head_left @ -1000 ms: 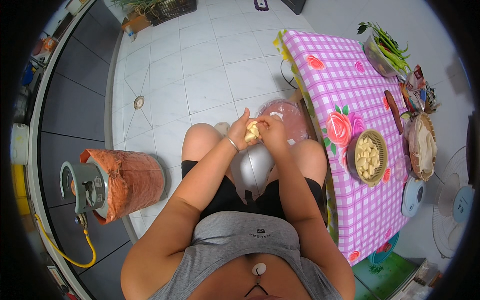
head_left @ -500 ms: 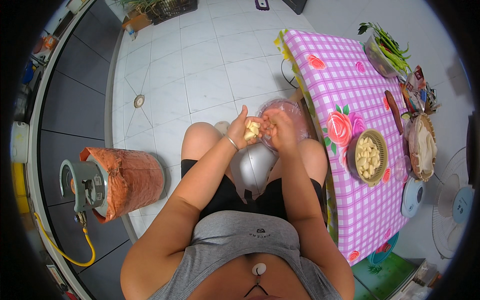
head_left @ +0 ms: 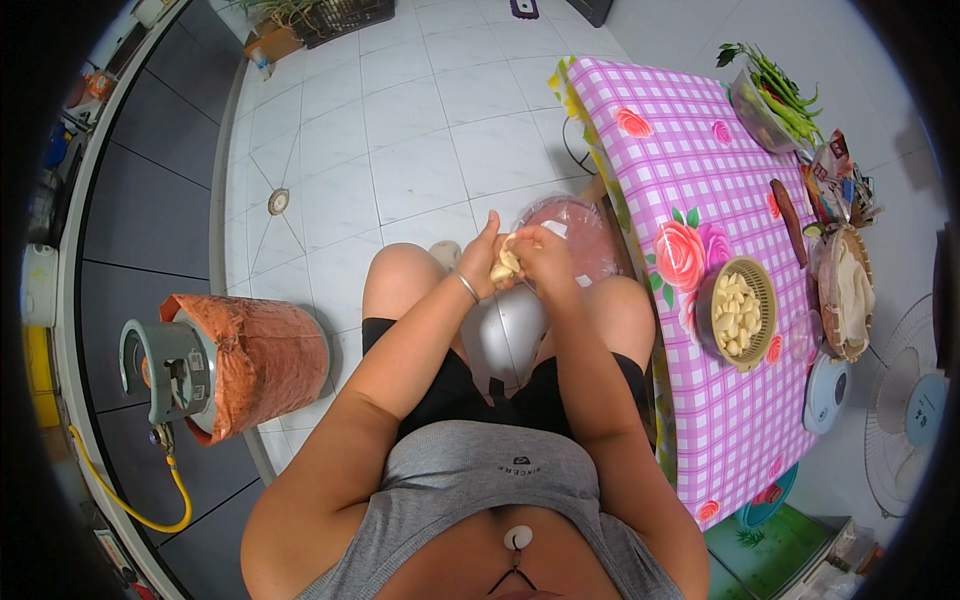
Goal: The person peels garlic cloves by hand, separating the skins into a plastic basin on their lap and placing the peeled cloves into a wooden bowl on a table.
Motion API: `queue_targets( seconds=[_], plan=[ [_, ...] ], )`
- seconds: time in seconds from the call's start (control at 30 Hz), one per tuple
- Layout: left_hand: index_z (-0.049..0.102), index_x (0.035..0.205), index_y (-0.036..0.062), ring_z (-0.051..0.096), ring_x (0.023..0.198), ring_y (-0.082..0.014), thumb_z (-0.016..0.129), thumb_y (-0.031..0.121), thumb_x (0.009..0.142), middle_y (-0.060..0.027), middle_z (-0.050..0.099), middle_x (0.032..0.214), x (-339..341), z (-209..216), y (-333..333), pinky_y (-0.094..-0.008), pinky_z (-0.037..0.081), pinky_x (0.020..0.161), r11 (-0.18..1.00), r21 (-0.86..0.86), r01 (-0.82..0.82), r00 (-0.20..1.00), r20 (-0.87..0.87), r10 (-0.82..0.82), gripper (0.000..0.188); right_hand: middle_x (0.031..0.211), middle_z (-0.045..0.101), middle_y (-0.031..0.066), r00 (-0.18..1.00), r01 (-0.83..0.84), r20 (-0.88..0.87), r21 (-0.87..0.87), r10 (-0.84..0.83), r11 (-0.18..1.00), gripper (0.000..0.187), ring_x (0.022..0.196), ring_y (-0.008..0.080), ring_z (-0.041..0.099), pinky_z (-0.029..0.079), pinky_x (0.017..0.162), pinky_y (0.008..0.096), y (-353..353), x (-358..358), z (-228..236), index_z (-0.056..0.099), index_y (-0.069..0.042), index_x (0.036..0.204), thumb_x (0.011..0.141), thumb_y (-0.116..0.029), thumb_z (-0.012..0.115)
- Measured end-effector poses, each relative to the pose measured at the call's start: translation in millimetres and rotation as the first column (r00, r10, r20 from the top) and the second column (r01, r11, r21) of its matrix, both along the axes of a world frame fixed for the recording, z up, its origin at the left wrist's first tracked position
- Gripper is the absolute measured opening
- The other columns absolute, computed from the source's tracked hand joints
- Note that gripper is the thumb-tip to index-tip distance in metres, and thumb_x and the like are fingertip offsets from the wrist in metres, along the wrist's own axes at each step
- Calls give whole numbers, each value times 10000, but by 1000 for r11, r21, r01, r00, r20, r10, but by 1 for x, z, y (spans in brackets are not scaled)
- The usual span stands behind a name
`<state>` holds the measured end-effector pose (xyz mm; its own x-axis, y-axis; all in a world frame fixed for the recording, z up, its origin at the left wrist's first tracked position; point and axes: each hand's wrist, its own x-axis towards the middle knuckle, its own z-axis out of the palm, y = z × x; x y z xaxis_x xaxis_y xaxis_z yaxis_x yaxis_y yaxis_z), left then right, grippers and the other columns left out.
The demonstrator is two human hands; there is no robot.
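Note:
Over my knees, my left hand [head_left: 481,260] is cupped around several peeled garlic cloves [head_left: 503,268], its thumb pointing up. My right hand [head_left: 545,259] reaches into that palm, fingertips pinched at the upper part of the cloves; they seem to grip one clove, partly hidden by the fingers. Just beyond my right hand sits a reddish tub [head_left: 580,232] lined with clear plastic, a small white patch inside it. To my right on the table, a yellowish colander [head_left: 764,318] holds many more peeled cloves.
The table [head_left: 690,150] has a pink checked, flowered cloth. On it are a bowl of green peppers [head_left: 785,110], a brown stick-like object [head_left: 789,222], a woven basket [head_left: 845,300] and a pale blue lid [head_left: 827,395]. A gas cylinder [head_left: 250,365] in an orange cover stands left.
My right hand has moved left from above the tub's near edge to the left palm, its fingers now on the cloves. My left hand has barely moved.

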<state>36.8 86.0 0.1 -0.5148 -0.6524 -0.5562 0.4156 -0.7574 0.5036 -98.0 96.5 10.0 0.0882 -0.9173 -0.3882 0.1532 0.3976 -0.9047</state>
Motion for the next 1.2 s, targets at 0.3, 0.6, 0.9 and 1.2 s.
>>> queue_targets(
  seconds=[0.3, 0.6, 0.9, 1.2],
  plan=[
    [577, 1049, 41, 563, 657, -181, 288, 620, 907, -80, 622, 878, 6, -9, -6, -237, 340, 410, 998, 10, -65, 981, -180, 66, 662, 717, 562, 49, 967, 128, 221, -2, -125, 992, 111, 535, 141, 504, 409, 476, 219, -2, -15, 11, 612, 13, 867, 790, -57, 571],
    [561, 1083, -13, 561, 620, -166, 126, 787, 800, -82, 638, 889, 6, 8, -2, -240, 329, 391, 1000, -10, -29, 993, -116, 27, 953, 761, 548, 100, 826, -200, -563, -352, -36, 914, 222, 693, 208, 564, 459, 625, 320, 10, -4, 16, 678, -57, 896, 676, -54, 647],
    [562, 1089, -8, 541, 687, -173, 115, 786, 802, -131, 628, 943, 7, 10, -5, -222, 327, 453, 996, -48, -77, 990, -120, 71, 956, 929, 609, 99, 982, -30, 183, -45, 38, 999, 167, 694, 184, 578, 448, 562, 281, -5, -23, 3, 571, 7, 896, 746, -49, 620],
    [513, 1150, -50, 568, 767, -226, 197, 737, 841, -187, 608, 953, 14, 2, -7, -253, 440, 532, 977, 60, -202, 936, -281, 211, 902, 748, 551, 39, 936, 46, 348, 0, -43, 999, 121, 543, 81, 463, 350, 427, 207, -1, -21, 13, 564, -22, 921, 842, -112, 578]
  ],
)
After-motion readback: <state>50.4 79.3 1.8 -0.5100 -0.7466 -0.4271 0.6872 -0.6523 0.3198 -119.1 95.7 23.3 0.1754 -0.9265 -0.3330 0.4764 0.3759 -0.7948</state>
